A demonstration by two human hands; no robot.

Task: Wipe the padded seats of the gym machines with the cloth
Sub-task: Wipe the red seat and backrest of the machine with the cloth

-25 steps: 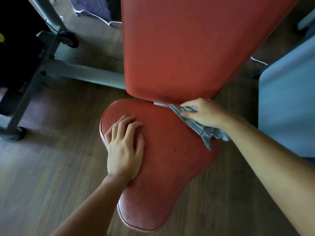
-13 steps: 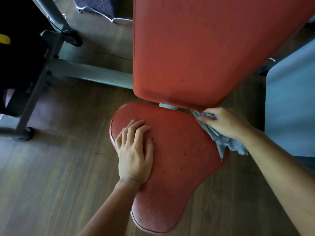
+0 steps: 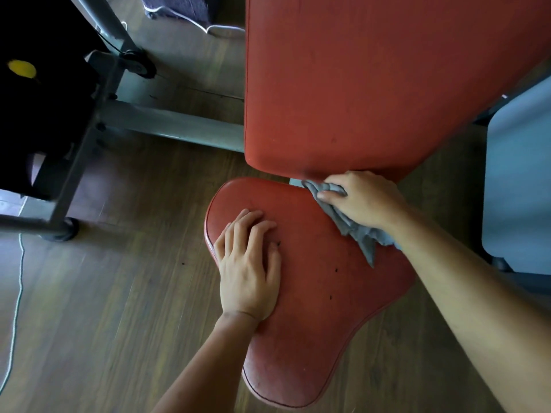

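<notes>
Dim room, with soft light from the far side. The red padded vinyl backrest (image 3: 372, 84) shows a faint sheen, the black machine block (image 3: 38, 120) is lost in shadow, and the brown wood-plank floor (image 3: 89, 308) blurs and bows at the edges.

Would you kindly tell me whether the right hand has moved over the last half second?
Yes. The right hand, gripping the grey cloth, slid left along the rear edge of the red padded seat.

A grey metal frame (image 3: 176, 126) crosses the wooden floor (image 3: 104, 308) at upper left. A pale cord (image 3: 16, 302) trails down the left edge, and a blue-grey pad (image 3: 521, 189) fills the right.
</notes>
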